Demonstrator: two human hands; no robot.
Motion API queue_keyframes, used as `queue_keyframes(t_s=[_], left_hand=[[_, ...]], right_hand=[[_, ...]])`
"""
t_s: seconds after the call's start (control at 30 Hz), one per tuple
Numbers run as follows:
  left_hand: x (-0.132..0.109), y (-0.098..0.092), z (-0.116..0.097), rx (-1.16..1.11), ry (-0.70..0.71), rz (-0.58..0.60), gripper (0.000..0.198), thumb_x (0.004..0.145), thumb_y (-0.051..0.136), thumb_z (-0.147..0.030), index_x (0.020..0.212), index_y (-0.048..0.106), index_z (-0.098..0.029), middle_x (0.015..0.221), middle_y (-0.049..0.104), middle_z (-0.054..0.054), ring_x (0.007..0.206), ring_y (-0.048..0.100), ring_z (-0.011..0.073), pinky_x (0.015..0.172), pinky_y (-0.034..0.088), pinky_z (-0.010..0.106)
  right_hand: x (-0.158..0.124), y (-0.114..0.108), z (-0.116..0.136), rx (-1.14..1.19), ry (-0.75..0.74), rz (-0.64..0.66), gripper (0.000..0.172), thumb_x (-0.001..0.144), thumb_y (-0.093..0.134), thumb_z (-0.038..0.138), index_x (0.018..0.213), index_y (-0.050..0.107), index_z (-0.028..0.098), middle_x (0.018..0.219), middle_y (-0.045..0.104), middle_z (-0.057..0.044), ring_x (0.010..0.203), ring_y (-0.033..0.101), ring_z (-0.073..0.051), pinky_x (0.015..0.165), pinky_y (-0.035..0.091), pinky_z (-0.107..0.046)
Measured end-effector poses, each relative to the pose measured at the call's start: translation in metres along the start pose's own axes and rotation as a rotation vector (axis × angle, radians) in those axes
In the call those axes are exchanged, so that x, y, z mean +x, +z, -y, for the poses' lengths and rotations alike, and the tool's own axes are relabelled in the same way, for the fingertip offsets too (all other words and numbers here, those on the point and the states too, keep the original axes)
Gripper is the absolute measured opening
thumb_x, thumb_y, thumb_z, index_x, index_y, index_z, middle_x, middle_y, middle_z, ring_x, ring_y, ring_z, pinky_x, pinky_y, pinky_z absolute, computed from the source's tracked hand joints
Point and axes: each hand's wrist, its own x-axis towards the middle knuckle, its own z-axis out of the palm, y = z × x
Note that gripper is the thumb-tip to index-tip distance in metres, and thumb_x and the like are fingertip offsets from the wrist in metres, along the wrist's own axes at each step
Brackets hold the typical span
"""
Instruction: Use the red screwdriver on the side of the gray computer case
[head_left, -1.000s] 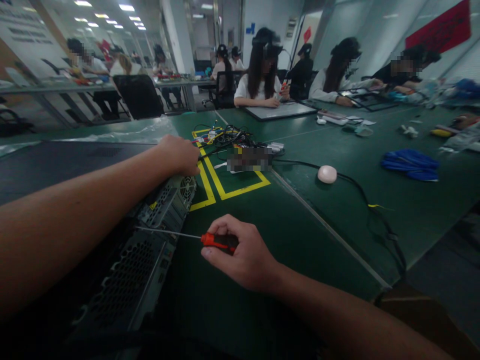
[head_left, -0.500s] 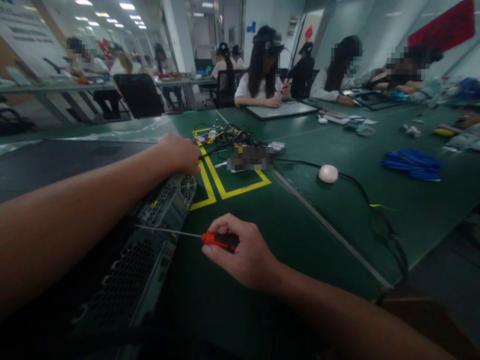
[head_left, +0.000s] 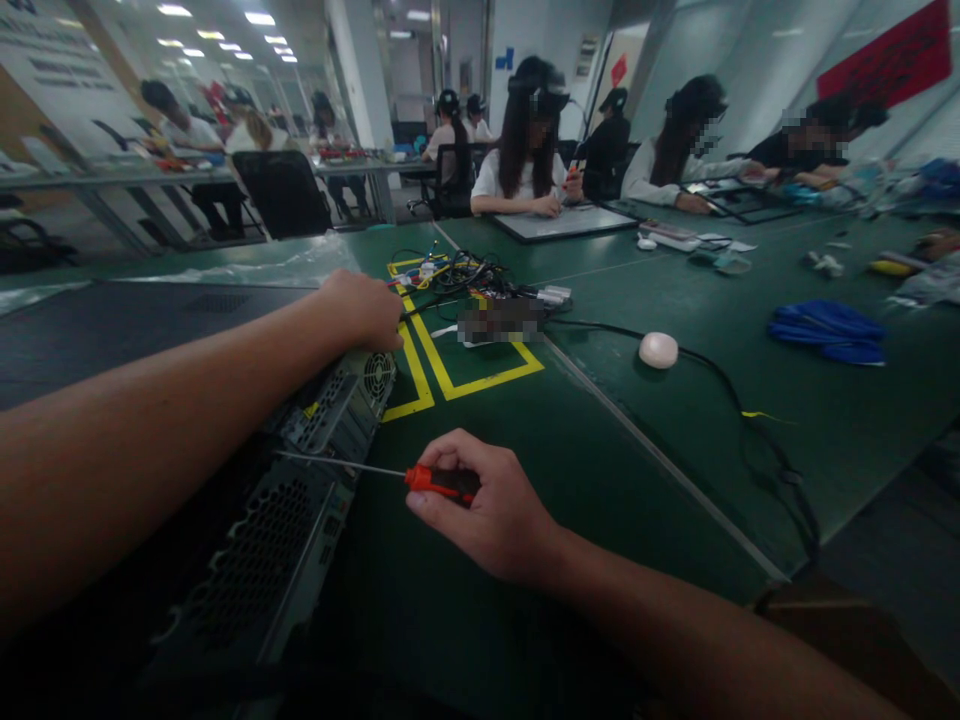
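Note:
A computer case [head_left: 255, 560] lies on its side at the left, its perforated metal back panel facing right. In my right hand [head_left: 495, 505], closed around the handle, is a screwdriver [head_left: 439, 481] in red and black. Its long thin shaft points left and reaches the back panel; the tip is lost in the dark there. My left hand [head_left: 365, 310] grips the far corner of the case with curled fingers, just above the round fan grille [head_left: 378, 372]. My left forearm crosses over the case and hides part of it.
Beyond the case, a tangle of cables [head_left: 476, 275] lies by yellow tape marks [head_left: 487, 383] on the green table [head_left: 600, 560]. A pinkish rounded object [head_left: 658, 350], a black cable [head_left: 720, 375] and a blue bundle [head_left: 825, 330] lie to the right. Several people work farther back.
The view has shifted very slightly. Both hands, the screwdriver and the case hold the same positions relative to each other.

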Motion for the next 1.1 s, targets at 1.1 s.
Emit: queue_keyframes(t_s=[1.1], left_hand=[[-0.0028, -0.0018, 0.0005, 0.031, 0.015, 0.016, 0.058, 0.091, 0.064, -0.055, 0.137, 0.084, -0.025, 0.14, 0.081, 0.021, 0.129, 0.072, 0.0442, 0.103, 0.057, 0.052]], right_hand=[[0.0008, -0.0026, 0.0035, -0.077, -0.042, 0.026, 0.025, 0.106, 0.067, 0.036, 0.095, 0.081, 0.018, 0.084, 0.074, -0.003, 0.076, 0.065, -0.017, 0.074, 0.049, -0.031]])
